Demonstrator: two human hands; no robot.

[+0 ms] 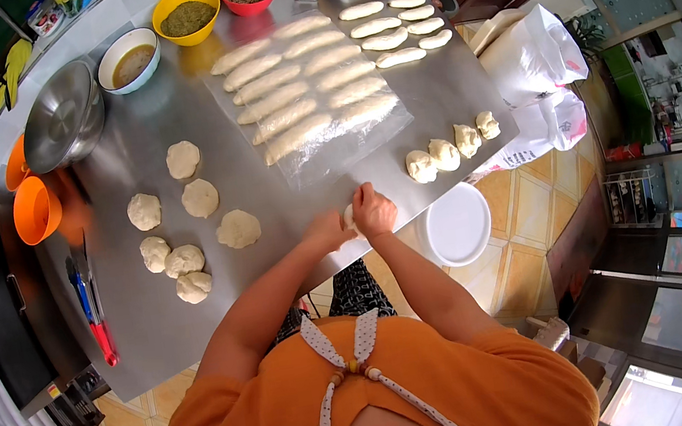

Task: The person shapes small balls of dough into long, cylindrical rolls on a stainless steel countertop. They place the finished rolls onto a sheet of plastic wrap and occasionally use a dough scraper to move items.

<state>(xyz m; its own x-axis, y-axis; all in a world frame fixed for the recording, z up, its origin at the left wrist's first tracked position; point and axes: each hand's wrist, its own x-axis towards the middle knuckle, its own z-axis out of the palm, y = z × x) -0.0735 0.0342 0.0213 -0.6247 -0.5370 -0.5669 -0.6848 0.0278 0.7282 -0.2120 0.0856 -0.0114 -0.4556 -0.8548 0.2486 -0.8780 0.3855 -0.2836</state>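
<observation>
Near the front edge of the steel table, my right hand [374, 211] is curled over a piece of dough [350, 218], mostly hidden under the fingers. My left hand [328, 232] touches that piece from the left, its fingers blurred. To the left lie flattened dough rounds [237, 228] and several plump balls [184, 260]. Several dough lumps [444, 154] stand in a row to the right. Beyond my hands, long dough rolls [253, 70] lie partly under a clear plastic sheet [316, 164], with several narrower rolls [377, 26] at the back right.
Bowls with seasonings [187, 31] and liquid [131, 71] line the back, near a steel bowl [62, 114]. Orange containers [38, 211] and tongs [100, 332] sit at left. Large white sacks [530, 61] stand beside the table's right end; a white round lid [456, 231] is below the front edge.
</observation>
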